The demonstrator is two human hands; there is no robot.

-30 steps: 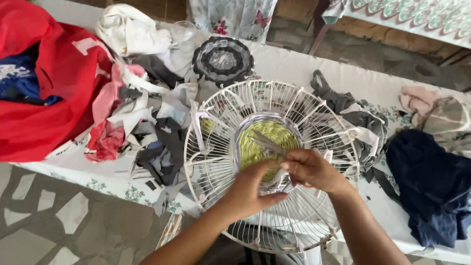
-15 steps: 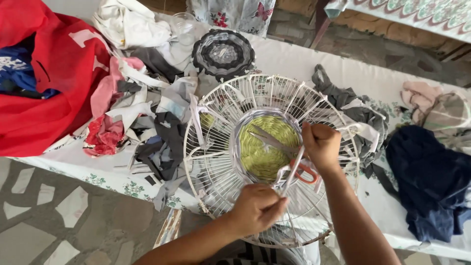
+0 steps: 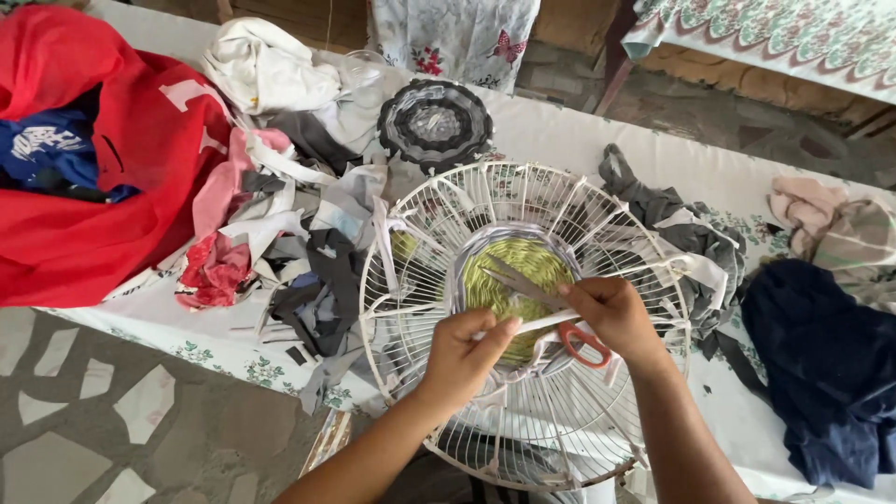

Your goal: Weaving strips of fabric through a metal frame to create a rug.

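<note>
Both hands have closed in: left hand pinches a strip taut, right hand grips scissors, blades open beside it. Cutting step; next, I judge, blades must close squarely across it.

Soft even daylight; faint shadows; sharp centre; slight edge distortion

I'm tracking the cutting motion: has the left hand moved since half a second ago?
Yes. The left hand has come up from the near rim of the white fan guard toward the green woven centre, now pinching a white strip.
</note>
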